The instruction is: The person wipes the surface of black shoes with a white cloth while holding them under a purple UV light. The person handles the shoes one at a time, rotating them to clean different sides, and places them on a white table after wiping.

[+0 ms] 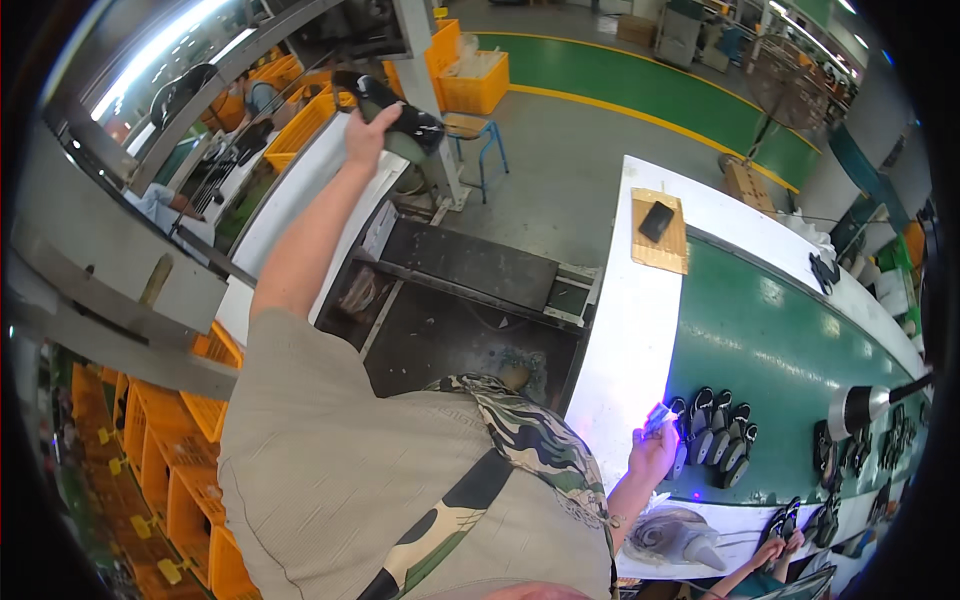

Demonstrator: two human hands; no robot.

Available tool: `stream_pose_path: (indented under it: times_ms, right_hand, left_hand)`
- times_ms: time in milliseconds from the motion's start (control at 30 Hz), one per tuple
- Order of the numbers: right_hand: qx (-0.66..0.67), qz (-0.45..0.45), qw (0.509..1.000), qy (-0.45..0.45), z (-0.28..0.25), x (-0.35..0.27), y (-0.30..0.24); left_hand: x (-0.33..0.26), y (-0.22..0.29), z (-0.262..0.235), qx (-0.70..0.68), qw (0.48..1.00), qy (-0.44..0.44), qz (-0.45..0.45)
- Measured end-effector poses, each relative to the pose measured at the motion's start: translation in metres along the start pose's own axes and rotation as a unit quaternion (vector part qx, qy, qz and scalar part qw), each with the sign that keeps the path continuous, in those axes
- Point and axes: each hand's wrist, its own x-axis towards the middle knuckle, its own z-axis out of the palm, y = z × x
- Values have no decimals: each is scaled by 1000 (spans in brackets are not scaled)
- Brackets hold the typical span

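Observation:
Stretched out to the far left, my left hand [372, 132] grips a black sandal [412, 122] with a grey-green sole, thumb across its side. This sandal is in the air, over the end of a white bench. My right hand [653, 455] is at the near edge of the green belt, fingers closed on a small pale, shiny thing [659, 417] lit blue-violet; its kind is not clear. Just right of that hand, several black sandals [718, 430] with grey insoles lie side by side on the belt.
The green conveyor belt [770, 330] has white borders. A phone [656, 221] lies on cardboard [643, 250]. A lamp-like head [852, 412] juts over the belt. Another person's hands [778, 548] handle sandals at lower right. Orange crates [478, 88], a blue-legged stool [480, 135] and a metal frame [120, 290] stand around.

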Motion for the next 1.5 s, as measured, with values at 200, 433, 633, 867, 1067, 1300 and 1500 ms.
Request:
stream_pose_path:
  times_ms: [200,433,633,867,1067,1300,1500]
  right_hand:
    - [-31,-32,999,17,-19,13,-9]
    - [-27,-36,999,18,21,35,2]
    - [-129,-53,983,122,87,51,1]
    - [-138,-31,986,85,148,66,20]
    - [-139,-26,986,93,134,67,30]
    - [-84,-71,982,154,82,20,20]
    - [5,-112,972,206,27,-37,9]
  left_hand:
    - [35,-83,-117,229,961,154,-38]
    - [129,-201,-408,607,792,-62,1]
    - [31,-219,-349,484,856,58,-173]
    - [-120,-257,-140,438,870,-190,-120]
    - [-159,-284,-70,448,838,-288,-119]
    - [-99,-304,-14,509,801,-302,-93]
    - [26,-307,14,544,783,-290,-87]
